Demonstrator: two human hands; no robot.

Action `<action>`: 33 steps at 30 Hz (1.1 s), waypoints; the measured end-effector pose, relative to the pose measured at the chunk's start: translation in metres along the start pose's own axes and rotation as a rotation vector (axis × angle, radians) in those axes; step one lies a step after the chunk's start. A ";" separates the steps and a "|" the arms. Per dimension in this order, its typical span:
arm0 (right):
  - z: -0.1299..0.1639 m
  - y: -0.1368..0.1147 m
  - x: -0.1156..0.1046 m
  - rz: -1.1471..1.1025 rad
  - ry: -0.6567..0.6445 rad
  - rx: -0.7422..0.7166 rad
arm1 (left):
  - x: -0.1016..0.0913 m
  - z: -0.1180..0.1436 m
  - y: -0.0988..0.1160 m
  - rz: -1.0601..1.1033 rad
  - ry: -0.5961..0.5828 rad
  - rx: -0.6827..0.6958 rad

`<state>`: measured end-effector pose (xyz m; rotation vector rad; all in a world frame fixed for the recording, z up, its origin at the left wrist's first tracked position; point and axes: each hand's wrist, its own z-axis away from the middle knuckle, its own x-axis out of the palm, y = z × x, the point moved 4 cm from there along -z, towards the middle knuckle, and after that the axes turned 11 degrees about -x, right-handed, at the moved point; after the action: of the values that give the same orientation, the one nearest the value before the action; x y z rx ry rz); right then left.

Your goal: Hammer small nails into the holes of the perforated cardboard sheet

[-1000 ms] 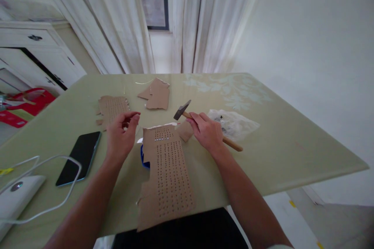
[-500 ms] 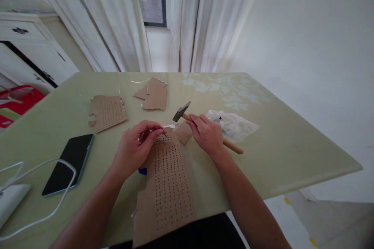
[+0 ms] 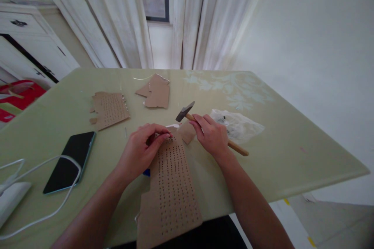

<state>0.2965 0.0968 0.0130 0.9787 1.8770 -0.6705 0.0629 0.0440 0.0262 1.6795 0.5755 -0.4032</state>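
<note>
A long strip of brown cardboard, punched with rows of small holes, runs from the table's near edge toward the middle. At its far end my left hand pinches a small thin nail between thumb and forefinger, close to the upper rows; the fingers partly hide it. My right hand is closed around the wooden handle of a hammer. The steel head is raised just beyond the strip's far end, apart from the nail. Something blue shows under the strip's left edge.
A clear plastic bag lies right of the hammer. Another perforated cardboard piece and cardboard scraps lie farther back. On the left are a phone and a white cable. A small cardboard piece sits beside the strip.
The view has shifted slightly. My left fingers have moved a little over the strip's far end, still pinching. The hammer stays raised in my right hand.
</note>
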 end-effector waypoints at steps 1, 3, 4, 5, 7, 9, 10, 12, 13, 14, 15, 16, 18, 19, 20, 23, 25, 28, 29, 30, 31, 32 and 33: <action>0.000 0.000 0.000 0.002 -0.001 0.003 | 0.000 0.000 0.001 -0.002 0.002 0.009; 0.000 0.000 0.001 0.006 0.000 0.007 | 0.000 0.000 0.002 -0.007 0.013 0.028; 0.000 0.000 0.001 0.005 0.002 0.008 | 0.000 0.001 0.003 -0.011 0.020 0.040; 0.000 0.000 0.001 0.003 0.004 0.008 | 0.000 0.001 0.004 -0.016 0.025 0.052; 0.001 0.000 0.002 -0.002 0.009 0.008 | -0.001 0.001 0.005 -0.026 0.032 0.070; 0.001 0.000 0.002 -0.002 0.009 0.006 | -0.001 0.002 0.007 -0.034 0.033 0.079; 0.001 0.000 0.002 0.000 0.008 0.006 | -0.001 0.001 0.007 -0.037 0.033 0.079; 0.001 0.001 0.002 0.004 0.009 0.006 | -0.002 0.001 0.008 -0.040 0.033 0.078; 0.001 0.001 0.002 0.005 0.010 0.006 | -0.002 0.001 0.008 -0.041 0.033 0.082; 0.001 0.001 0.002 0.006 0.012 0.007 | -0.002 0.001 0.008 -0.042 0.032 0.087; 0.001 0.000 0.002 0.006 0.014 0.007 | -0.002 0.001 0.008 -0.043 0.029 0.094; 0.001 0.000 0.002 0.005 0.014 0.006 | -0.002 0.002 0.008 -0.045 0.026 0.100; 0.000 0.000 0.002 0.004 0.008 0.006 | -0.002 0.003 0.009 -0.051 0.021 0.111; 0.000 0.000 0.002 0.003 0.005 0.006 | -0.001 0.003 0.009 -0.056 0.019 0.113; 0.001 0.000 0.003 0.002 0.002 0.005 | -0.001 0.004 0.009 -0.062 0.019 0.114; 0.001 -0.001 0.003 0.007 0.000 0.003 | -0.001 0.004 0.009 -0.085 0.012 0.118; 0.002 -0.001 0.004 0.015 0.000 0.002 | 0.000 0.004 0.009 -0.094 0.013 0.125; 0.002 -0.001 0.003 0.020 -0.003 0.001 | 0.000 0.004 0.010 -0.099 0.021 0.146; 0.002 -0.001 0.002 0.018 -0.007 0.000 | 0.000 0.004 0.011 -0.100 0.023 0.153; 0.002 -0.001 0.002 0.016 -0.012 0.000 | -0.001 0.004 0.011 -0.104 0.024 0.160; 0.002 -0.001 0.002 0.014 -0.015 -0.001 | -0.001 0.005 0.011 -0.108 0.023 0.166; 0.002 -0.002 0.002 0.013 -0.015 -0.002 | -0.001 0.005 0.011 -0.113 0.023 0.172; 0.002 -0.002 0.002 0.014 -0.010 -0.004 | 0.000 0.006 0.011 -0.119 0.022 0.177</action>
<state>0.2955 0.0953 0.0105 0.9836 1.8601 -0.6626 0.0694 0.0371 0.0346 1.8263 0.6746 -0.5350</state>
